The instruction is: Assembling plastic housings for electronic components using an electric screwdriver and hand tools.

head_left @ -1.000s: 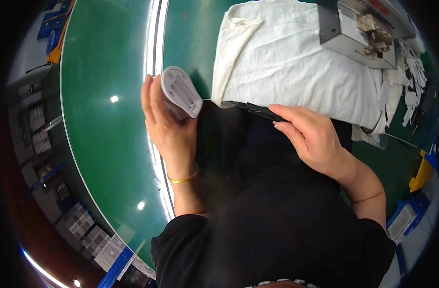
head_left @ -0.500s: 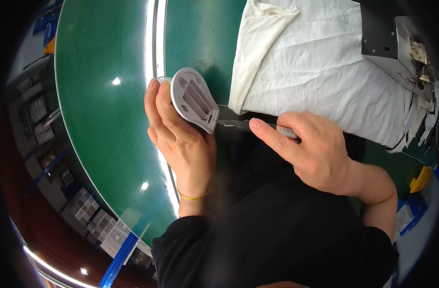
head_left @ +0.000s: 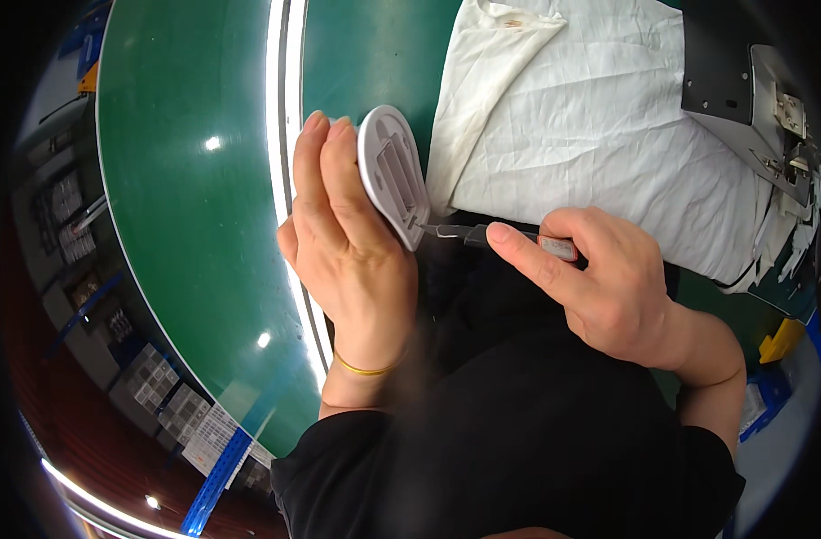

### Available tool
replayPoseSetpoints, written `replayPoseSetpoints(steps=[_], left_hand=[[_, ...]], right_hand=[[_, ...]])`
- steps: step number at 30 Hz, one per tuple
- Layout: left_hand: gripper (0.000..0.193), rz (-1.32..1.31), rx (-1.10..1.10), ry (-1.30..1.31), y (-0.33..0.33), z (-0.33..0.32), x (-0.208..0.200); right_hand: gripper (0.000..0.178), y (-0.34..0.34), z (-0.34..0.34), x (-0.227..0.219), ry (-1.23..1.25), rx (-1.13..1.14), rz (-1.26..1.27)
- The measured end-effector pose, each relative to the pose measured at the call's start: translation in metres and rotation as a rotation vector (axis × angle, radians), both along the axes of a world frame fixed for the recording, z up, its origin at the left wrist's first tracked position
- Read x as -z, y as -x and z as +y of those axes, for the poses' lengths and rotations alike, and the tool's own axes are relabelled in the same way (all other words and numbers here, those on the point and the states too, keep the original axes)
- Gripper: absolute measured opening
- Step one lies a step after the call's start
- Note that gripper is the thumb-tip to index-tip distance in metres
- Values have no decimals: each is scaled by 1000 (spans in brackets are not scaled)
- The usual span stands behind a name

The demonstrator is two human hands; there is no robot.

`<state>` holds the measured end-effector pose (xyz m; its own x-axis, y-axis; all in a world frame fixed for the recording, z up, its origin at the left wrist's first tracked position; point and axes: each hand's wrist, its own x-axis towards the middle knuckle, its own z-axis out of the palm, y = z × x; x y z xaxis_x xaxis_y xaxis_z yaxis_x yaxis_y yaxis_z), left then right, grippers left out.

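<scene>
My left hand (head_left: 357,251) grips a white drop-shaped plastic housing (head_left: 373,171) from its left side. The housing stands tilted on edge, its inner face turned to the right with a long slotted compartment in it. My right hand (head_left: 599,278) is closed round a slim knife-like tool (head_left: 469,234), with the index finger stretched along it. Dark in the body, the tool ends in a thin metal point that meets the narrow lower end of the housing. A small label shows on the tool between my fingers. My left thumb is hidden.
A white cloth (head_left: 590,117) covers a padded shape at the upper right, with a metal fixture (head_left: 743,108) beside it. The green worktable (head_left: 195,207) has a bright strip (head_left: 280,108) along it. Shelves with boxes (head_left: 154,377) stand beyond its left edge. A yellow bin (head_left: 781,340) is far right.
Both hands have shifted slightly right, with the housing and the tool. The housing has turned more edge-on, and the tool's tip is still at its narrow end.
</scene>
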<state>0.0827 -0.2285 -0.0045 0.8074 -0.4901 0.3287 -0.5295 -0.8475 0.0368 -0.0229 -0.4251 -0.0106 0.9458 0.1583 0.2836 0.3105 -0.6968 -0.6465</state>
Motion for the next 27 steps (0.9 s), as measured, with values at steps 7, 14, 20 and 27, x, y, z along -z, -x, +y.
replayPoseSetpoints(steps=[7,14,20,27], left_hand=[[73,9,30,-45,12,5,-4],[68,-7,3,-57,27,17,-3],[71,-11,27,-83,32,24,-2],[73,-9,30,-101,42,30,-4]], right_hand=[[60,15,7,4,1,4,-15],[64,27,19,1,28,-41,62],[61,29,20,0,52,-81,65],[56,38,27,-2,101,-86,41]])
